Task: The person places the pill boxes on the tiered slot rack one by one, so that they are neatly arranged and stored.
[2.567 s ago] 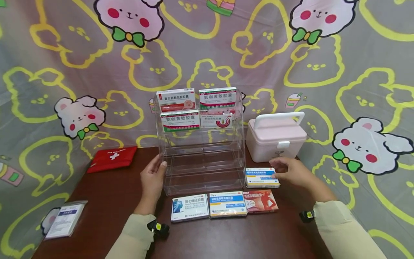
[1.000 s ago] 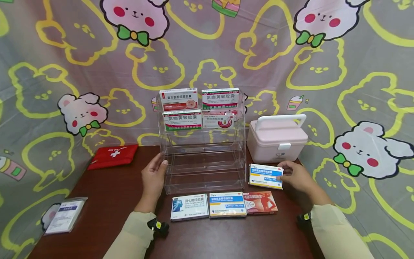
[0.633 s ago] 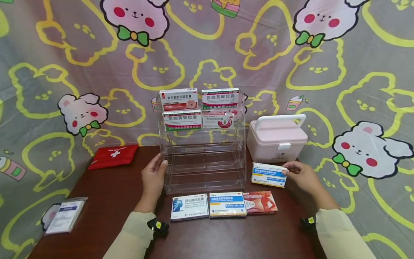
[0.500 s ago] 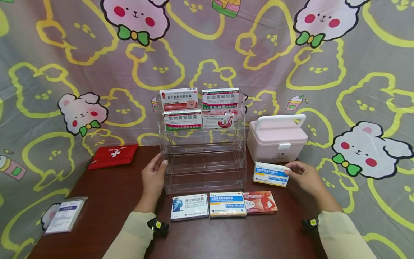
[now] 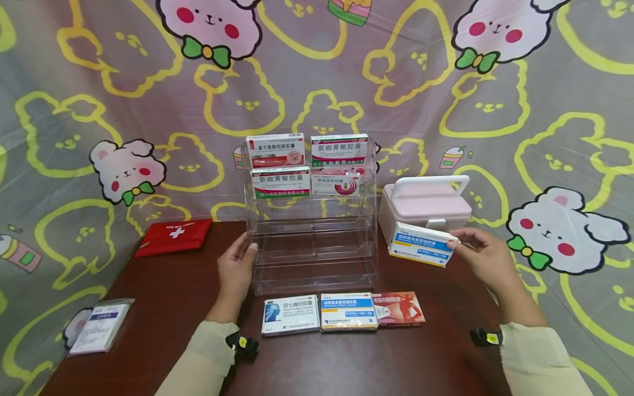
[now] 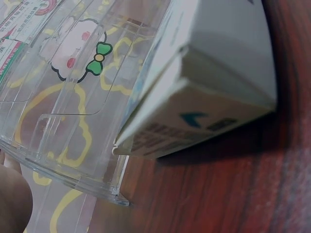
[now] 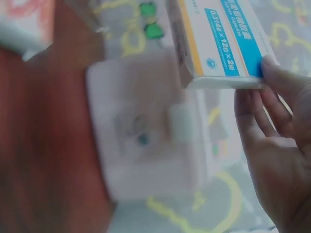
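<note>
In the head view my right hand (image 5: 480,256) pinches a blue-and-white medicine box (image 5: 423,246) by its right end, thumb in front. The box is raised and tilted, overlapping the front of a pale pink handled case (image 5: 426,209). The right wrist view shows the same medicine box (image 7: 223,41) above my palm, with fingers behind it. My left hand (image 5: 236,275) grips the left side of a clear tiered display rack (image 5: 312,275), thumb at the front edge. Several medicine boxes stand in the rack's upper tiers, among them a white-and-green one (image 5: 280,184).
Before the rack lie a teal-and-white box (image 5: 290,315), a second blue-and-white box (image 5: 349,312) and an orange-red box (image 5: 399,309). On the left of the dark table are a red first-aid pouch (image 5: 173,237) and a plastic-wrapped white pack (image 5: 101,326). A patterned curtain (image 5: 297,66) hangs behind.
My right hand has taken the blue-and-white medicine box from beside the rack and lifted it up and to the right. My left hand keeps its place on the rack.
</note>
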The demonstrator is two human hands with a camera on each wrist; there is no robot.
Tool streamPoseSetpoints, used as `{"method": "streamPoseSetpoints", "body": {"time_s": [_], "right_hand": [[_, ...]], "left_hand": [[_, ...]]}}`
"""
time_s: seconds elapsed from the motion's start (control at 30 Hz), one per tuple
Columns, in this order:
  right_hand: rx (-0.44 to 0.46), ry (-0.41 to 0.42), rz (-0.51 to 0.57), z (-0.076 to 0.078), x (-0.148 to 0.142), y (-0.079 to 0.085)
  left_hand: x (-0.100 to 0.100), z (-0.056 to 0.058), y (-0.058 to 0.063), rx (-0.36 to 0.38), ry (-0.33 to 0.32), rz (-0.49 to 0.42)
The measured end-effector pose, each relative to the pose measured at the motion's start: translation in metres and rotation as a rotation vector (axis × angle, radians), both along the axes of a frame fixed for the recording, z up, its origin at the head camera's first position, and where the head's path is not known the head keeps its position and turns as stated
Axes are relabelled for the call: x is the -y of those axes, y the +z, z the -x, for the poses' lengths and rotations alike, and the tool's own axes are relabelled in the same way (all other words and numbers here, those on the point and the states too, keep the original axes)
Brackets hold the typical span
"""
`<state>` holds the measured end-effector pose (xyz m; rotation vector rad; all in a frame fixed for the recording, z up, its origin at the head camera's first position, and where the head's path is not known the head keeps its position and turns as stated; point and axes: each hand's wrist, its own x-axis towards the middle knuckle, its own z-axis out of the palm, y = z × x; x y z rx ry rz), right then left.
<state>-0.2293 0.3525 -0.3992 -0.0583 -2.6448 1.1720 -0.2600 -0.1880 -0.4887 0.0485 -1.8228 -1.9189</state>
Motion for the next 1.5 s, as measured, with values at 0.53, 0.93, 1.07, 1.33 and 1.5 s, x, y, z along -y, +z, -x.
{"method": "streamPoseSetpoints", "body": {"time_s": [0.53, 0.93, 1.07, 1.33, 1.5], "right_hand": [[-0.282, 0.315, 0.334, 0.042, 0.127, 0.049], [-0.56, 0.412, -0.006, 0.072, 0.219, 0.061], [-0.599, 0.463, -0.075, 0.083, 0.234, 0.056], [-0.502, 0.475, -0.066, 0.097, 0.256, 0.039], [-0.444, 0.479, -0.017, 0.101, 0.267, 0.033]], "left_hand": [[-0.002, -0.002, 0.003, 0.021, 0.01, -0.018], [-0.003, -0.002, 0.003, 0.02, 0.019, -0.019], [-0.002, -0.002, 0.003, 0.011, 0.022, -0.02], [-0.003, -0.001, 0.003, -0.005, 0.023, -0.032], [-0.004, -0.001, 0.002, -0.005, 0.026, -0.032]]}}
